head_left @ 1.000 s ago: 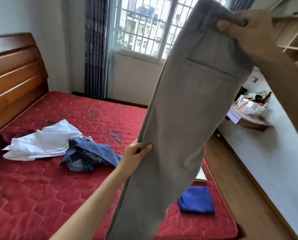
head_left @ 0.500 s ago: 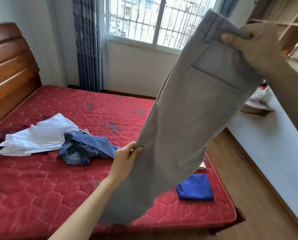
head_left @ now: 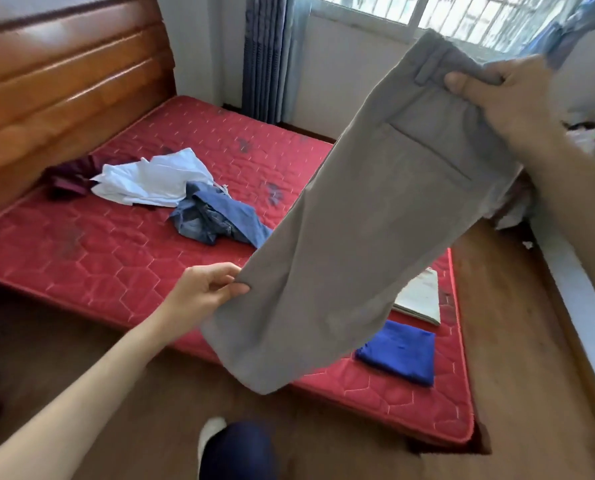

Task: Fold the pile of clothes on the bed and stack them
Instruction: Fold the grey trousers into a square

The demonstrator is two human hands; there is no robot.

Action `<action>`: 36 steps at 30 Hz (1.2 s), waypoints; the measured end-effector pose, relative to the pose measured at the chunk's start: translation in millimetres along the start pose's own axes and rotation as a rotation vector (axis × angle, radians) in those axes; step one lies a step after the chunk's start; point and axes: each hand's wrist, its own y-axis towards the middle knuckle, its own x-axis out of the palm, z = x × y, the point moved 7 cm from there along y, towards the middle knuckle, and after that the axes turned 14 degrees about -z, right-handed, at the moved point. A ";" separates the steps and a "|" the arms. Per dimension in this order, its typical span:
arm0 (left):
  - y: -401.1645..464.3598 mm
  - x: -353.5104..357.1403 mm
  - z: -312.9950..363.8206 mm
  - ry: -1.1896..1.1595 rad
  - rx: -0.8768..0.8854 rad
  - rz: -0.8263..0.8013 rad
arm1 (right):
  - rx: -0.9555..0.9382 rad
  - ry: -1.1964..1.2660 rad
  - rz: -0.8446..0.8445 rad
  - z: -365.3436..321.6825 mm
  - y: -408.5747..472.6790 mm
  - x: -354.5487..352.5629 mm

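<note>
Only 1 view was given: a wide-angle camera on the person's head looked forward and down from beside the red quilted mattress [head_left: 109, 251], toward the wooden headboard [head_left: 64, 98] and barred window [head_left: 479, 19], close to the raised arms.

The grey trousers [head_left: 368, 216] hang across the middle and hide part of the red quilted mattress [head_left: 116, 258]; on its left near side a wide bare strip lies open to a hand; further back the crumpled blue denim garment [head_left: 216, 220], white shirt [head_left: 154, 181] and dark maroon cloth [head_left: 71, 174] block the way; the folded blue cloth [head_left: 398, 355] and folded cream cloth [head_left: 420, 299] fill the right near corner.
</note>
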 end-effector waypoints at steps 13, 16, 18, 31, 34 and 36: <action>103.7 37.5 -240.3 -0.068 -0.525 0.146 | 0.223 -0.116 -0.258 221.5 68.6 211.2; 151.3 49.9 -329.0 -0.042 -0.643 0.131 | 0.297 -0.126 -0.314 308.3 90.3 283.5; 185.1 50.2 -379.1 -0.005 -0.684 0.157 | 0.336 -0.098 -0.318 367.3 108.0 324.4; 375.8 27.6 -519.6 0.006 -0.649 0.075 | 0.384 0.073 -0.433 599.5 263.2 448.1; 435.0 6.0 -520.2 0.025 -0.579 0.119 | 0.399 0.029 -0.409 628.0 323.2 455.3; 480.0 -9.0 -529.8 0.115 -0.573 0.168 | 0.404 -0.084 -0.341 646.1 369.9 459.3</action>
